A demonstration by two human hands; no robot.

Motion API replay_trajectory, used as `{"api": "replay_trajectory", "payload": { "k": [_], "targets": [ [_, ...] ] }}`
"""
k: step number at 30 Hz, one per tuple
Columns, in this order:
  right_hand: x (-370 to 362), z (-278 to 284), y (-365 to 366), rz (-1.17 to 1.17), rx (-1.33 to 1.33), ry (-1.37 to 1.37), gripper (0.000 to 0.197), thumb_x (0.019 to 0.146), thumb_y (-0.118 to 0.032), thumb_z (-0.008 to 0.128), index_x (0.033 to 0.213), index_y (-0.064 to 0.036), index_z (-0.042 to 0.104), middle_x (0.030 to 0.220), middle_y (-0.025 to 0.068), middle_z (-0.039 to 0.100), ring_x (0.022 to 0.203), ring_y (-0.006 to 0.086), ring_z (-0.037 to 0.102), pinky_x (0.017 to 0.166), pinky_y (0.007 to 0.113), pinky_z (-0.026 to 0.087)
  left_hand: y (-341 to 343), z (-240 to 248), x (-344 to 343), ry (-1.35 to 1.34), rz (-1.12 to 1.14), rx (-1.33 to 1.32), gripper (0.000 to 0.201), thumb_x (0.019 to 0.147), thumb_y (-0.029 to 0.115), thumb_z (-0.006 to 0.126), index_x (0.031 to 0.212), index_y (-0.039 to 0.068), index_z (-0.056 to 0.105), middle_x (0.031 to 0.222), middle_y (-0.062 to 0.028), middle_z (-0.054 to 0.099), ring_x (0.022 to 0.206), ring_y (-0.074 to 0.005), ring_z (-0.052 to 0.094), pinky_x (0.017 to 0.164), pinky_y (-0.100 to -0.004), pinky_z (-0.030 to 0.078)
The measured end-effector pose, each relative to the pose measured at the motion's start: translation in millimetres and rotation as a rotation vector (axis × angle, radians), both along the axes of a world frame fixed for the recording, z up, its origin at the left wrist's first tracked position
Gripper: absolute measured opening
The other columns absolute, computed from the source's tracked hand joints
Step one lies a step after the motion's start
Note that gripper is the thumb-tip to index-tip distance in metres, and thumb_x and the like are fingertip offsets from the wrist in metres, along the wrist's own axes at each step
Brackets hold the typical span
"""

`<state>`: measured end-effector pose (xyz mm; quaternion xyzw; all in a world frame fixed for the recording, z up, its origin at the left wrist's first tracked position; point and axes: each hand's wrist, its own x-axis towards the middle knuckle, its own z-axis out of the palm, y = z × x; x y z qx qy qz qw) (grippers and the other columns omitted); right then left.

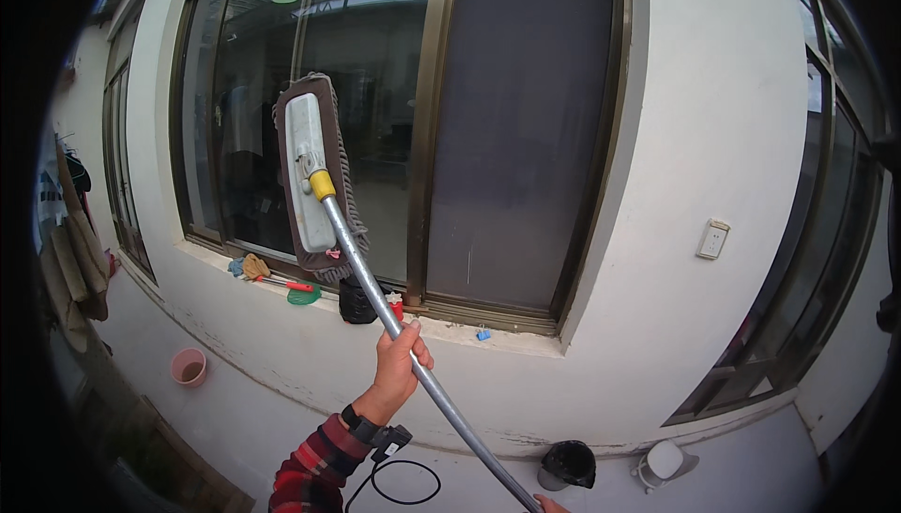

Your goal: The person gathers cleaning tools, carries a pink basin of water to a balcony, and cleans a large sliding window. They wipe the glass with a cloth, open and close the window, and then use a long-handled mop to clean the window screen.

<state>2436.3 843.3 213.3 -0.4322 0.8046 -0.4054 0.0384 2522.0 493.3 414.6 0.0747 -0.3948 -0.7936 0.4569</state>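
A flat mop (302,175) with a grey-brown fringed pad and a white plate is raised in front of the left window pane, tilted nearly upright. Whether its pad touches the glass I cannot tell. A yellow collar joins the plate to a long silver pole (460,424). My left hand (398,363) is closed around the middle of this pole, with a red plaid sleeve and a black wrist strap below it. At the bottom edge only a small part of my right hand (550,505) shows, against the pole's lower end; most of it is cut off.
On the window sill (488,336) lie a black bag (357,303), a red-handled tool (289,283), cloths and a blue clip (483,335). Below stand a pink bucket (189,367), a black-lined bin (568,464) and a small white chair (663,461). Clothes (70,241) hang left.
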Motion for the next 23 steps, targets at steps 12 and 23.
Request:
{"api": "replay_trajectory", "payload": {
  "k": [12, 23],
  "targets": [
    [-21, -51, 53, -0.181, 0.155, -0.408, 0.042, 0.082, -0.030, 0.065, 0.116, -0.0083, 0.054, 0.098, 0.0170, 0.060, 0.088, 0.0248, 0.057, 0.078, 0.037, 0.044, 27, 156, -130, 0.060, -0.229, -0.266, 0.022, 0.086, 0.019, 0.060, 0.084, 0.010, 0.040, 0.058, -0.0007, 0.045, 0.044, -0.0103, 0.046, 0.039, -0.0275, 0.041],
    [-38, -72, 11, -0.249, 0.211, -0.527, 0.039, 0.084, -0.030, 0.062, 0.116, -0.0081, 0.056, 0.113, 0.0183, 0.058, 0.106, 0.0225, 0.055, 0.090, 0.032, 0.041, -19, 292, -187, 0.161, -0.337, -0.434, 0.025, 0.084, 0.022, 0.063, 0.084, 0.009, 0.042, 0.059, -0.0008, 0.047, 0.044, -0.0101, 0.045, 0.041, -0.0280, 0.043]
  ]
}}
